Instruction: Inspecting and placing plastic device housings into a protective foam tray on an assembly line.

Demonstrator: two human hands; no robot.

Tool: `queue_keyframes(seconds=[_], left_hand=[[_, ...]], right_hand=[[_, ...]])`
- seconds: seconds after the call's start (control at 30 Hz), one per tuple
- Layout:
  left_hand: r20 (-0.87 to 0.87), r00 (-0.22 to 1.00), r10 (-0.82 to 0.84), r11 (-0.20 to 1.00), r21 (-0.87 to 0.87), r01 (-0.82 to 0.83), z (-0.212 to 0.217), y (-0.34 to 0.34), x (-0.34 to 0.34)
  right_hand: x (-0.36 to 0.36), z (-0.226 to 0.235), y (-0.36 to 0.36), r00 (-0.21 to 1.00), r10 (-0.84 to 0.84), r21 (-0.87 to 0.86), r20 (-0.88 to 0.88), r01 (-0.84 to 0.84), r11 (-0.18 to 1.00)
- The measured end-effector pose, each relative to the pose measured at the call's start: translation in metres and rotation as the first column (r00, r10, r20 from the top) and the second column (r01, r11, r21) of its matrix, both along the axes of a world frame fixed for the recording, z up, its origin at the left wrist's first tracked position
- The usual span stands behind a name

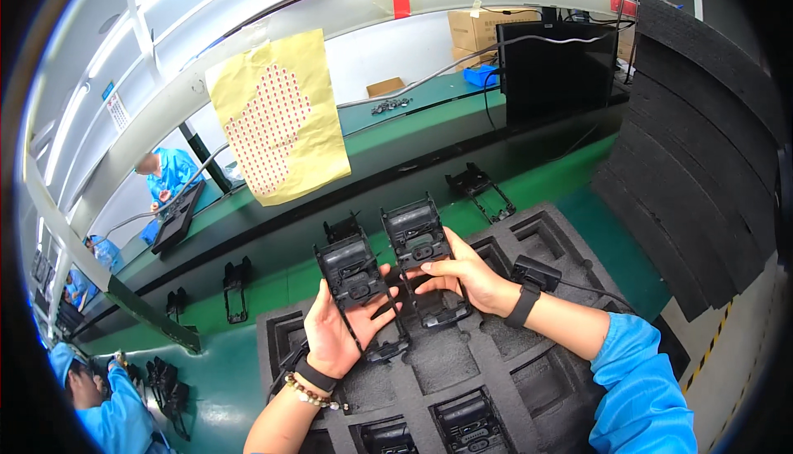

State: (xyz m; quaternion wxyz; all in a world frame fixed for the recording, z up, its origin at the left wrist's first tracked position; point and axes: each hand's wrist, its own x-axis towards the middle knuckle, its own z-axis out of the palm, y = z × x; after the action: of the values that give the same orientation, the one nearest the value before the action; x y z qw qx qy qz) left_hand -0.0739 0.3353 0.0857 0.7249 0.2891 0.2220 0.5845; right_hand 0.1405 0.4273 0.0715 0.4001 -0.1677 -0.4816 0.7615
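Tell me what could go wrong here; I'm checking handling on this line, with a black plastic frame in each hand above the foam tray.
1. The left hand and right hand each grip a frame, the left frame and the right frame, side by side; they could knock together.
2. Both are held by thin edges, so one might slip onto the foam tray.
3. The wrist strap cord could snag on the tray.

Both my hands up in front of me, close together

My left hand (334, 330) is palm-up, fingers curled shut in a grip; my right hand (462, 276) reaches in from the right, fingers closed, thumb nearly meeting the left.
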Motion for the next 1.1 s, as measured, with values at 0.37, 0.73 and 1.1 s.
queue_keyframes(seconds=[0.37, 0.73, 1.1], left_hand=[[0.056, 0.998, -0.032, 0.999, 0.017, 0.031, -0.007, 0.001, -0.005], [-0.316, 0.945, 0.086, 0.996, 0.047, -0.075, 0.001, -0.014, 0.011], [-0.378, 0.917, 0.125, 0.992, 0.019, -0.128, 0.0, -0.017, 0.017]], right_hand=[[0.002, 0.001, 0.001, 0.995, 0.051, -0.11, -0.09, -0.061, 0.992], [-0.006, 0.01, -0.02, 0.993, 0.076, -0.266, 0.088, -0.05, 0.963], [-0.007, 0.001, -0.023, 0.998, 0.04, -0.25, 0.047, -0.028, 0.968]])
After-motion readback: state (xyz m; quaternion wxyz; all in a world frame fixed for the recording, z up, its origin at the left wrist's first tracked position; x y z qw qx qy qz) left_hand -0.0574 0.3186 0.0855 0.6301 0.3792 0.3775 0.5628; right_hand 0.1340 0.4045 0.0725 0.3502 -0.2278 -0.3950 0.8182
